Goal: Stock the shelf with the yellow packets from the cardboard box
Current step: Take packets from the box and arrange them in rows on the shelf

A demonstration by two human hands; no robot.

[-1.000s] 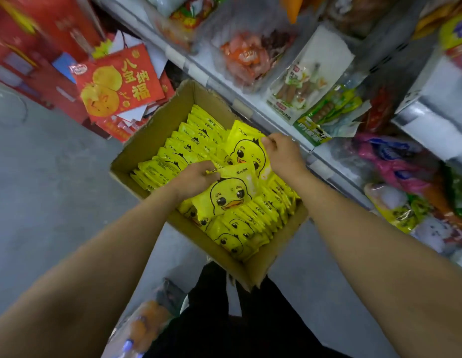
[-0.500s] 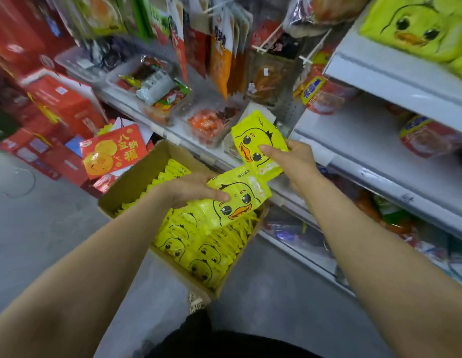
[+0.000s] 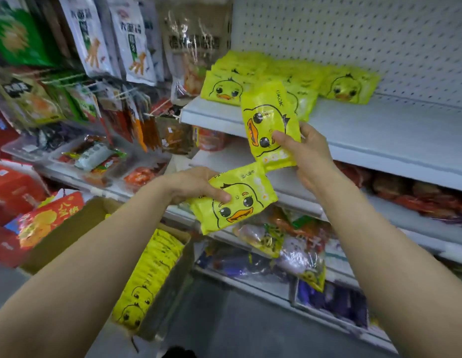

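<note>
My right hand (image 3: 306, 153) grips a yellow duck packet (image 3: 270, 122), held upright just in front of the white shelf (image 3: 379, 135). My left hand (image 3: 196, 184) holds a second yellow duck packet (image 3: 237, 205) lower down, tilted, with my thumb on its face. Several more yellow duck packets (image 3: 289, 78) lie in a row on that shelf against the pegboard back. Below my left forearm is the cardboard box (image 3: 70, 233), and the yellow packets in the box (image 3: 150, 270) stand on edge.
Hanging snack bags (image 3: 132, 40) fill the pegs to the left of the shelf. Trays of packaged snacks (image 3: 95, 156) sit on the lower left shelf. Red gift boxes (image 3: 15, 187) stand at far left. Lower shelves (image 3: 289, 244) hold mixed snack packets. Grey floor lies below.
Both hands have lifted their packets out of the box and up toward the white shelf. My view has swung upward and right, so the stocked shelf now fills the frame.
</note>
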